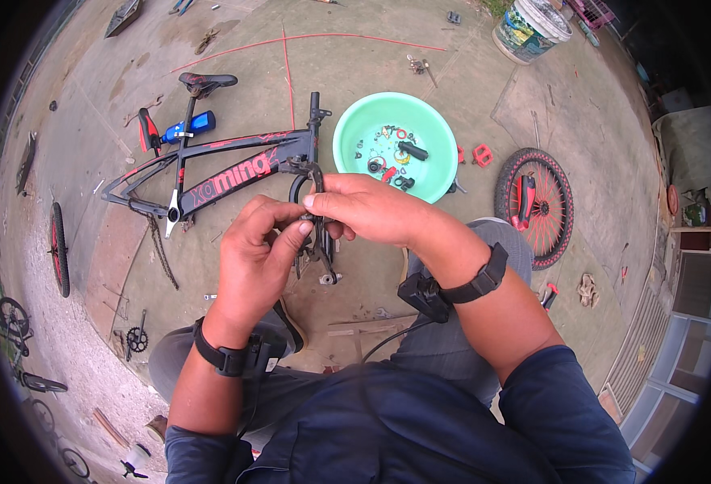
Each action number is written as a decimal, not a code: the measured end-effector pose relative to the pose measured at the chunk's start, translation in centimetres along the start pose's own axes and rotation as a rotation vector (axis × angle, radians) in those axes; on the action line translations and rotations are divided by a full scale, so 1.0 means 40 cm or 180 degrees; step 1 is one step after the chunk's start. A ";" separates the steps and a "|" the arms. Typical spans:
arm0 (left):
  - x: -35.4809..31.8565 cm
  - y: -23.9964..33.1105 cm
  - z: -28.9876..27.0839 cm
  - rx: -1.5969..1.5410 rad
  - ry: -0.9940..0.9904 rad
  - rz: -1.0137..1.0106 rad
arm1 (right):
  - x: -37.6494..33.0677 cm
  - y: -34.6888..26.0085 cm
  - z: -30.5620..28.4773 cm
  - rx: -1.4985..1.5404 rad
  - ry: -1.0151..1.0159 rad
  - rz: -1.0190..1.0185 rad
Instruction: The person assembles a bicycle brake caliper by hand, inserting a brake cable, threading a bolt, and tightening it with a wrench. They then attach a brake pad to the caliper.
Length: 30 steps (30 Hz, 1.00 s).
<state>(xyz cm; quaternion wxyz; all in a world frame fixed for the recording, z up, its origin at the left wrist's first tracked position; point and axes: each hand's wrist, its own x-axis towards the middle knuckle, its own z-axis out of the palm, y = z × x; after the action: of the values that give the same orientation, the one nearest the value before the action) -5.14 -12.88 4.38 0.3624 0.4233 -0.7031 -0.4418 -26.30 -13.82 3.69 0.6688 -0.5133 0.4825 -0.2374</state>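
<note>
You're basically in an outdoor bike repair yard, set up right on a stained concrete floor [371,64]. At 10 o'clock there's a stripped black-and-red bike frame [210,169] lying flat, at 12 a green basin [347,133] full of small parts, at 3 a loose wheel with red spokes [534,206], and at 8 more bikes [25,355] parked along the gravel edge.

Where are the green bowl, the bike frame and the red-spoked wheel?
green bowl [371,113]: head view, bare inner wall.
bike frame [234,165]: head view, sloping main tube.
red-spoked wheel [553,181]: head view, spokes near the rim.
</note>
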 end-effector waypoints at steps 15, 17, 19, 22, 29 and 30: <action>0.001 0.004 -0.003 0.0205 -0.0009 0.0002 | 0.004 0.006 -0.001 0.0001 -0.0089 0.0003; 0.001 0.004 -0.002 0.0129 -0.0020 -0.0007 | 0.004 0.007 -0.001 0.0001 -0.0084 -0.0012; 0.000 0.004 -0.002 0.0071 -0.0033 -0.0036 | 0.003 0.007 -0.001 0.0009 -0.0093 -0.0037; 0.001 0.003 -0.003 0.0022 -0.0053 -0.0056 | 0.001 0.004 -0.003 0.0016 -0.0099 -0.0021; -0.002 0.000 0.001 -0.0189 -0.0034 -0.0135 | -0.001 0.002 -0.005 -0.0032 -0.0103 -0.0024; -0.003 -0.001 0.003 -0.0242 -0.0004 -0.0176 | 0.000 0.003 -0.004 0.0004 -0.0085 0.0021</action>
<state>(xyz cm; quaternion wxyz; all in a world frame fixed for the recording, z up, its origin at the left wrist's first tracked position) -5.18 -12.74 4.29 0.3654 0.4282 -0.6741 -0.4783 -26.46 -13.83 3.57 0.6763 -0.5144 0.4751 -0.2286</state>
